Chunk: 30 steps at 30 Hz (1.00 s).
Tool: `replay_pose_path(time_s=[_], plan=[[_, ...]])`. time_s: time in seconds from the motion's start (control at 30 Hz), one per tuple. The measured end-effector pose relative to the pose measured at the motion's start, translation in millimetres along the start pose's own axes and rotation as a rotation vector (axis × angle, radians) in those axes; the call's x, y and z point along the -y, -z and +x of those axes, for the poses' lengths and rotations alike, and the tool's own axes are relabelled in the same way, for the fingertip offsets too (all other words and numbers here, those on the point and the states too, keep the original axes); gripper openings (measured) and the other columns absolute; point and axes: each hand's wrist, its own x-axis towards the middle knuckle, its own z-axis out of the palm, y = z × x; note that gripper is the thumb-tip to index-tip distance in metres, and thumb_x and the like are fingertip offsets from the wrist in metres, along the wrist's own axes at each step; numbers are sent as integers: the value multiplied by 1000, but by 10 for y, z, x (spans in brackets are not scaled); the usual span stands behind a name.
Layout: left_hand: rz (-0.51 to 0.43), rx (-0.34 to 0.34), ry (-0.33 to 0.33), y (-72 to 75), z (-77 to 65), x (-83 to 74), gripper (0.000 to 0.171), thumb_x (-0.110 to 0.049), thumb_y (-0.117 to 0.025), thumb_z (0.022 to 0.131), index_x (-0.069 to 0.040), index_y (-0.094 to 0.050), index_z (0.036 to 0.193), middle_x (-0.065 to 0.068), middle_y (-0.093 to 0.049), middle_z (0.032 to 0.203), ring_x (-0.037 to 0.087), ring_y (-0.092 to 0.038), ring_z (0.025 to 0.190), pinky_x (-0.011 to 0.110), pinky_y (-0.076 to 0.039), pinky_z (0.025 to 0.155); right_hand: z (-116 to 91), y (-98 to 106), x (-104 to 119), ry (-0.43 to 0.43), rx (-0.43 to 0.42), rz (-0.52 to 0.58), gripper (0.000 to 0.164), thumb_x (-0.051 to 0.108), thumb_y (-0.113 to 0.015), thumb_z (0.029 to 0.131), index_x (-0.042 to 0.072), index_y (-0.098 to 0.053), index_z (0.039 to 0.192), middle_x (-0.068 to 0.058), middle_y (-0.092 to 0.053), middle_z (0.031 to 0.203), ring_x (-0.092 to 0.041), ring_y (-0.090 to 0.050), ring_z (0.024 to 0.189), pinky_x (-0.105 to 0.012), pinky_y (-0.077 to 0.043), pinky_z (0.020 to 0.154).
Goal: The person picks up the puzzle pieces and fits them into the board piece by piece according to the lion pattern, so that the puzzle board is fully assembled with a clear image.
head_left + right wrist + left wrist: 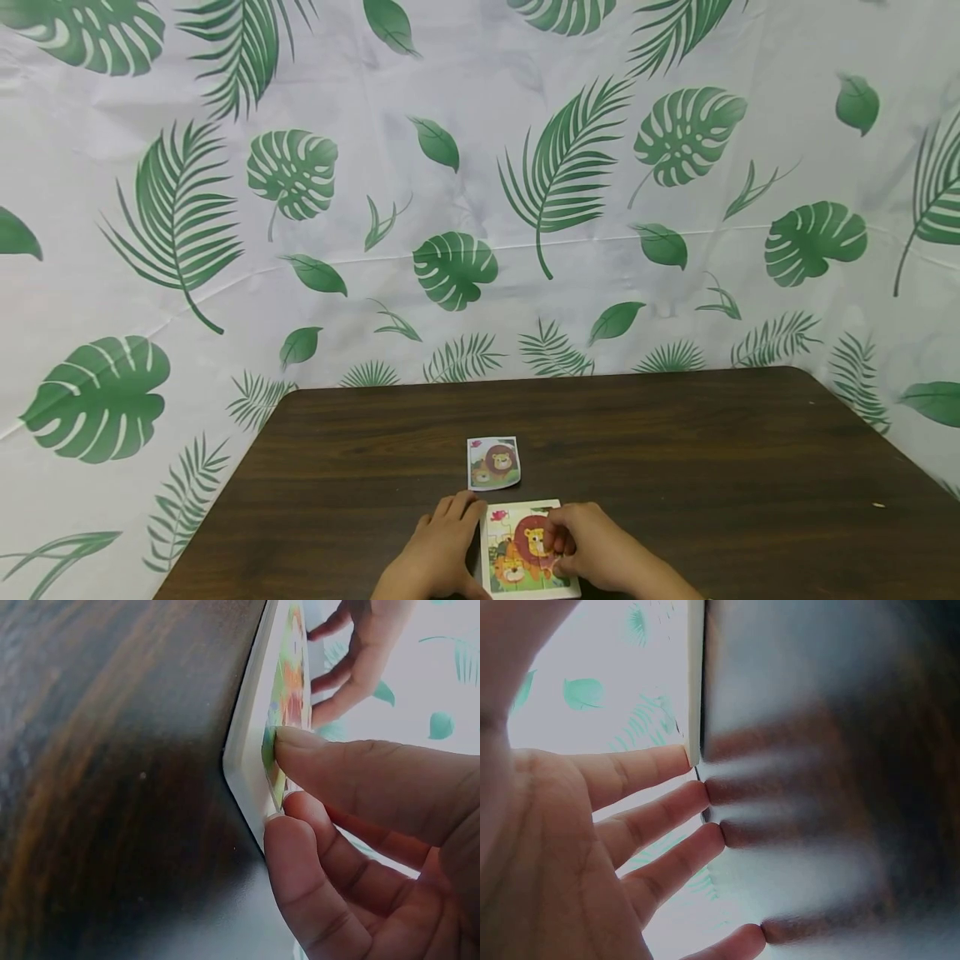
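A jigsaw puzzle (pixel 517 550) of two lions lies in a pale shallow tray (pixel 486 575) at the table's near side. My left hand (pixel 442 546) rests at the tray's left edge. Its fingers are spread and fairly straight, with their tips on the table and one against the tray's edge (pixel 694 690). At the puzzle's right side, my right hand (pixel 600 546) has curled fingers and pinches a puzzle piece (pixel 271 761) by the tray's corner. The thumb (pixel 300 742) lies on the piece's face, fingertips close by at its edge. This hand covers part of the puzzle's right side.
A small paper picture card (pixel 493 463) with the same lions lies just beyond the tray, its corner slightly curled. The dark wooden table (pixel 360 450) extends to both sides. Behind it hangs a white cloth (pixel 480 200) printed with green leaves.
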Motion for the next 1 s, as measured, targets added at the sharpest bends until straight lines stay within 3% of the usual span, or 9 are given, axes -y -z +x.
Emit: replay_pose_path(time_s=[0.3,0.73,0.87,1.0], plan=[[8,-1,-2,-17,8,16,104,-54,-81,54,-9,-39,138,15,-33,140,35,-32,125,60,-36,86,15,1,9,-25,11,15,26,-6,-76,64,10,-58,73,6,-52,65,-3,-46,58,-22,-41,53],[-34,3,9,-20,7,30,100,-53,-81,57,-8,-41,136,15,-34,138,37,-32,124,61,-34,88,188,18,143,-155,110,-212,33,-7,-79,56,13,-54,63,8,-45,56,-4,-39,51,-22,-35,49],[-39,11,12,-37,19,41,100,-54,-80,58,-8,-41,136,15,-34,139,37,-32,125,61,-33,88,176,21,100,-137,116,-156,31,-7,-79,57,12,-55,64,7,-47,57,-3,-40,51,-21,-36,48],[-44,27,16,-60,35,57,100,-55,-80,58,-8,-41,137,15,-34,139,37,-31,125,61,-33,89,124,27,-9,-90,121,-26,25,-5,-77,63,10,-57,68,5,-50,60,-3,-43,53,-21,-38,51]])
